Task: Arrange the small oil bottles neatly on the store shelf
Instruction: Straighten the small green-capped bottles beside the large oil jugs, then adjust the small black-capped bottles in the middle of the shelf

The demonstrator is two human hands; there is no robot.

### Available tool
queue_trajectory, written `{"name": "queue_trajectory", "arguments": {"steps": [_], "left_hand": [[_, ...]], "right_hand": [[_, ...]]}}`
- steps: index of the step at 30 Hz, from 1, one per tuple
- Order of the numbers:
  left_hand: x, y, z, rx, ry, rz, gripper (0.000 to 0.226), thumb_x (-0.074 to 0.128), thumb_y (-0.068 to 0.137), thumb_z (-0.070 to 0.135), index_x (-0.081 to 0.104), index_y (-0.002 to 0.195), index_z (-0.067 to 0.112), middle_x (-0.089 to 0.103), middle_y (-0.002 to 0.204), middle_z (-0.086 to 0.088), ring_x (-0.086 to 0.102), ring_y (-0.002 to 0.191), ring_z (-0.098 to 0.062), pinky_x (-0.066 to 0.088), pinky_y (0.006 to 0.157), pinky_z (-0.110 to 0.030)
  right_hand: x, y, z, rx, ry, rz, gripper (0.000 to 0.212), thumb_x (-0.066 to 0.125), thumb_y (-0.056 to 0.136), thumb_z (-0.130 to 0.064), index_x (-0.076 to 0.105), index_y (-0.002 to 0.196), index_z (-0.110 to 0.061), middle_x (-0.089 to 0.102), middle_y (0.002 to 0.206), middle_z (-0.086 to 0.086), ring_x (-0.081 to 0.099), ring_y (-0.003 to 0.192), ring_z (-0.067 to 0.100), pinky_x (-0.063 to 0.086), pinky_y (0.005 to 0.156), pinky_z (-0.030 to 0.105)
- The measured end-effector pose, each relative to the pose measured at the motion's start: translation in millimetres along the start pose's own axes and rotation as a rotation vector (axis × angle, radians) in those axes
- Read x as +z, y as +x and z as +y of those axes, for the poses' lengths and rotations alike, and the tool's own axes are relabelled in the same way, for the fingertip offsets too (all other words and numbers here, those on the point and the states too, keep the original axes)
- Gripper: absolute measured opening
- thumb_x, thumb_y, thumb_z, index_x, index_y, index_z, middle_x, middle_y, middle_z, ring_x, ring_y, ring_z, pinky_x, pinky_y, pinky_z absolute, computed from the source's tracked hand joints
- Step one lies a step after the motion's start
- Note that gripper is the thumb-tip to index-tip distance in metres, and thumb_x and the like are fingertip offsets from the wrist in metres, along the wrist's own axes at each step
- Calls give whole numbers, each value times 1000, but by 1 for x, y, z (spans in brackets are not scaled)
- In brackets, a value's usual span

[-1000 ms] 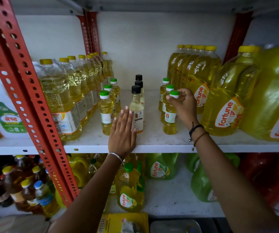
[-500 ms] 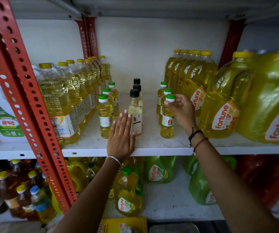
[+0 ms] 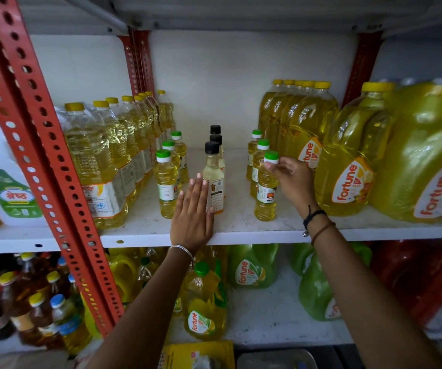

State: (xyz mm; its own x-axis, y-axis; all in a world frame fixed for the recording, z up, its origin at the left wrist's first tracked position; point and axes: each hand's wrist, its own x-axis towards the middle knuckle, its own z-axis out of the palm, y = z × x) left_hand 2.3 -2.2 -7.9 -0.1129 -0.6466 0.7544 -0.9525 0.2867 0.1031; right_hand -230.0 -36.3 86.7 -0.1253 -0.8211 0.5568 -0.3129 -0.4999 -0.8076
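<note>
Three rows of small oil bottles stand on the white shelf (image 3: 241,231). The left row (image 3: 167,187) and the right row have green caps; the middle row (image 3: 213,177) has black caps. My left hand (image 3: 192,214) lies flat with fingers straight, between the left front bottle and the middle front bottle, touching the middle one's side. My right hand (image 3: 293,179) pinches the neck of the front green-capped bottle (image 3: 266,193) of the right row, which stands upright on the shelf.
Tall yellow-capped oil bottles (image 3: 103,161) crowd the shelf's left; big Fortune jugs (image 3: 347,169) fill the right. A red perforated upright (image 3: 44,155) crosses the left foreground. A white jug (image 3: 4,177) sits beyond it. More bottles and green jugs (image 3: 251,265) fill the lower shelf.
My right hand has slipped from the cap's top down to the neck of the front right bottle. My left hand stays flat by the middle row. The view has tilted slightly.
</note>
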Motion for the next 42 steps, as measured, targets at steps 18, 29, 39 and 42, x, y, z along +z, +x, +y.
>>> {"name": "queue_trajectory", "arguments": {"steps": [18,29,39,42], "left_hand": [[-3,1,2,-12,14,-44,60,24,99,34,15,151,7,9,159,-9,5,147,-20,-1,118,-35],[-25,0,-10,-29,-40,43,60,27,98,32,19,150,2,7,157,-8,-1,146,-15,-5,118,-32],[-35,-13,-55,16,36,0,61,26,97,33,17,149,2,9,157,-10,-1,145,-16,0,116,-37],[-34,-12,-58,8,30,8,61,26,97,33,17,149,3,8,157,-10,-5,146,-14,-3,116,-36]], "right_hand": [[-16,-30,-18,-32,42,13,29,69,82,-22,67,107,-7,70,98,1,62,79,-12,46,63,2],[-2,-51,-32,-144,3,309,46,68,82,-32,55,119,-8,59,121,5,53,109,11,41,85,5],[67,-55,-58,-241,134,153,26,65,86,-20,60,107,-7,64,104,1,61,98,14,49,87,22],[86,-40,-50,-129,107,34,36,63,88,-23,53,119,-9,61,119,7,58,109,17,47,94,27]]}}
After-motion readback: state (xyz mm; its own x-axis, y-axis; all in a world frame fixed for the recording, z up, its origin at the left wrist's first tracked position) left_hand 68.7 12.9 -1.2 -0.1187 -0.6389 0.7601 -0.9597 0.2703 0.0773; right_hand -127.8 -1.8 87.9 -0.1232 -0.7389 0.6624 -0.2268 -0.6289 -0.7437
